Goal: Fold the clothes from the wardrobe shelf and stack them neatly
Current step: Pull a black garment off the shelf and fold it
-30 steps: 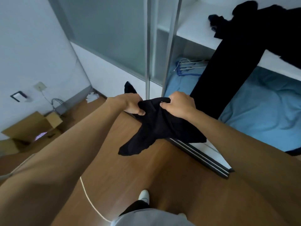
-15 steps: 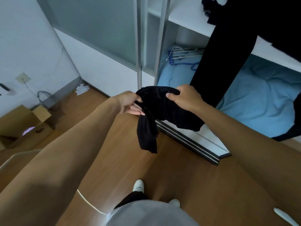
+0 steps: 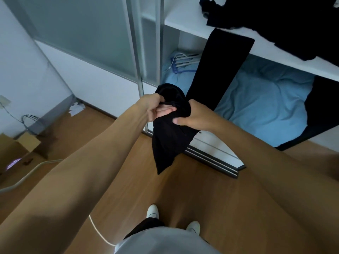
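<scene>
A small black garment [image 3: 168, 142] hangs in the air in front of the open wardrobe, bunched at the top and tapering to a point below. My left hand [image 3: 156, 109] grips its upper fold from the left, palm turned up. My right hand [image 3: 192, 117] holds it from the right, thumb pressed across the cloth. On the white wardrobe shelf [image 3: 183, 21] at the upper right lies a heap of black clothes [image 3: 286, 21]. One long black piece [image 3: 220, 70] hangs down from the shelf edge behind my hands.
A blue blanket [image 3: 262, 110] fills the wardrobe bottom, with white hangers [image 3: 185, 59] at its back left. Frosted sliding doors [image 3: 91, 33] stand to the left. A cardboard box [image 3: 16, 149] and cables lie on the wooden floor [image 3: 192, 189]. My white shoes [image 3: 152, 211] show below.
The garment was spread between both hands and now hangs gathered in a narrow bundle. My hands have drawn closer together, and my left palm has turned upward under the fold.
</scene>
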